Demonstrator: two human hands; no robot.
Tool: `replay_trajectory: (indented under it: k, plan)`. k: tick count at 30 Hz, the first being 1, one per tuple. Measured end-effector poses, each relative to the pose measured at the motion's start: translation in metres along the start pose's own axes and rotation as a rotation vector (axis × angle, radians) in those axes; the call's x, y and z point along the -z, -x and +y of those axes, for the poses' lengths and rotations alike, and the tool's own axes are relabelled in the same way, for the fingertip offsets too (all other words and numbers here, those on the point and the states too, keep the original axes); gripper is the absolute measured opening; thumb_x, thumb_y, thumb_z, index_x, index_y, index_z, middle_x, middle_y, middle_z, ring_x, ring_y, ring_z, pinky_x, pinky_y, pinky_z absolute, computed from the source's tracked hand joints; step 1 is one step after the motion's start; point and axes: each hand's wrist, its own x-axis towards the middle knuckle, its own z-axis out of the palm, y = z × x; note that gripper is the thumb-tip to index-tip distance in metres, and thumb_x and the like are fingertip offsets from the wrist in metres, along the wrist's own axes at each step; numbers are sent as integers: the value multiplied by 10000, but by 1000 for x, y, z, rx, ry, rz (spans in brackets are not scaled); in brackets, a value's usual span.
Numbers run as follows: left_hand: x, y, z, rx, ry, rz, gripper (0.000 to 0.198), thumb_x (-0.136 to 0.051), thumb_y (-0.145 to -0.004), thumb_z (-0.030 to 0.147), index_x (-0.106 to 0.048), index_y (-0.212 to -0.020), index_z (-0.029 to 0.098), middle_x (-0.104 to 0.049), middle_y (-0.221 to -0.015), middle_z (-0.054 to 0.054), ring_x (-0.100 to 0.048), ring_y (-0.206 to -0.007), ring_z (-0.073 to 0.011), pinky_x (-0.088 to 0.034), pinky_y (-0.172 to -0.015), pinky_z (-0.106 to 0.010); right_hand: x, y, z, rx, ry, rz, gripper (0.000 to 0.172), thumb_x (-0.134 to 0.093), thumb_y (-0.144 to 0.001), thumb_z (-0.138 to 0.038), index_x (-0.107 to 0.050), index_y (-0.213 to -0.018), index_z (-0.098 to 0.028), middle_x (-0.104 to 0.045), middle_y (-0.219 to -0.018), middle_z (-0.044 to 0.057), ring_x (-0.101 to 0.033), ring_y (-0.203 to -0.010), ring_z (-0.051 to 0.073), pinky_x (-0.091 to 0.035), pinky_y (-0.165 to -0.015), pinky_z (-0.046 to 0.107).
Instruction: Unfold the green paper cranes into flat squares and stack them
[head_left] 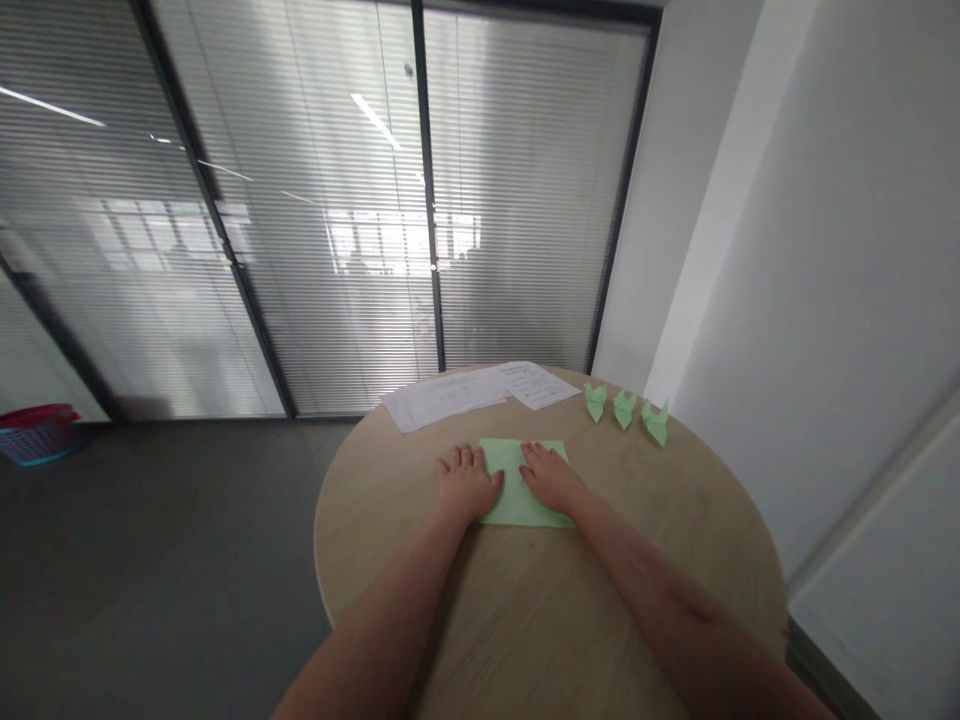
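Observation:
A light green sheet of paper point(516, 490) lies flat on the round wooden table point(525, 600). My left hand point(466, 482) rests palm down at the sheet's left edge, fingers stretched out and thumb on the paper. My right hand point(551, 476) lies flat on the right part of the sheet, fingers extended. Neither hand holds anything. Three folded green paper figures point(625, 409) stand in a row on the table to the right, beyond my right hand.
White printed sheets point(480, 392) lie at the table's far edge. Behind are glass panels with blinds point(337, 200) and a white wall point(825, 250) close on the right. A red and blue basket point(37, 432) sits on the grey floor far left.

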Motion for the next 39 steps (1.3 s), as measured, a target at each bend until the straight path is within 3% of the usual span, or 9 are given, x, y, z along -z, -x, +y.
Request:
replay_trajectory:
  k: [4,10,16,20,22,24,28,39]
  plan:
    - [-1,-1,0,3,4,1,805,-248,-983,615,-341,-1601,107,-290,-1656,-229,-232,-1545,-405,-191,-1202,-672,-6,2,10,-118,24,-21,674,-281,-1054,-466,-340,-1605,-82,-277,-1662,177,-251,-1543,357,-169,-1242,583]
    - [1,0,1,0,18,-3,811,-254,-982,616,-334,-1603,100,-284,-1659,-225,-230,-1548,-398,-188,-1206,-676,-2,4,21,-305,86,-17,705,-260,-1050,-527,-312,-1619,-114,-270,-1669,160,-246,-1545,318,-200,-1233,552]
    - [5,4,0,2,26,47,755,-320,-991,568,-396,-1570,90,-323,-1640,-237,-278,-1529,-406,-224,-1197,-680,-1,7,30,-340,77,-31,713,-224,-1050,-536,-275,-1631,-127,-221,-1685,155,-211,-1557,300,-165,-1228,605]
    - [6,4,13,-154,11,178,619,-396,-991,337,-411,-1559,90,-334,-1649,-191,-277,-1543,-343,-216,-1253,-568,-1,7,28,-342,79,-27,707,-239,-1049,-532,-281,-1631,-133,-218,-1685,158,-215,-1556,305,-158,-1229,610]
    - [3,4,23,-259,43,166,592,-378,-997,292,-416,-1556,97,-354,-1645,-163,-301,-1540,-296,-242,-1265,-474,1,8,26,-345,80,-29,705,-237,-1051,-530,-277,-1631,-132,-221,-1684,160,-218,-1556,304,-153,-1229,614]
    - [-1,4,31,-291,74,103,590,-355,-1016,339,-427,-1547,91,-380,-1631,-165,-335,-1526,-291,-281,-1251,-444,3,9,25,-346,78,-33,702,-233,-1053,-526,-271,-1633,-131,-220,-1683,162,-211,-1560,299,-148,-1231,615]
    - [-5,6,31,-262,72,20,666,-324,-1025,480,-404,-1563,96,-360,-1637,-178,-313,-1535,-315,-251,-1256,-504,6,10,23,-358,77,-49,701,-229,-1054,-529,-268,-1636,-139,-202,-1688,165,-184,-1569,302,-134,-1234,614]
    - [0,8,20,-165,56,-19,789,-273,-1000,607,-344,-1598,98,-271,-1666,-201,-234,-1559,-358,-191,-1246,-577,8,17,32,-408,107,-30,704,-217,-1050,-548,-272,-1634,-158,-176,-1700,146,-162,-1566,329,-137,-1200,678]
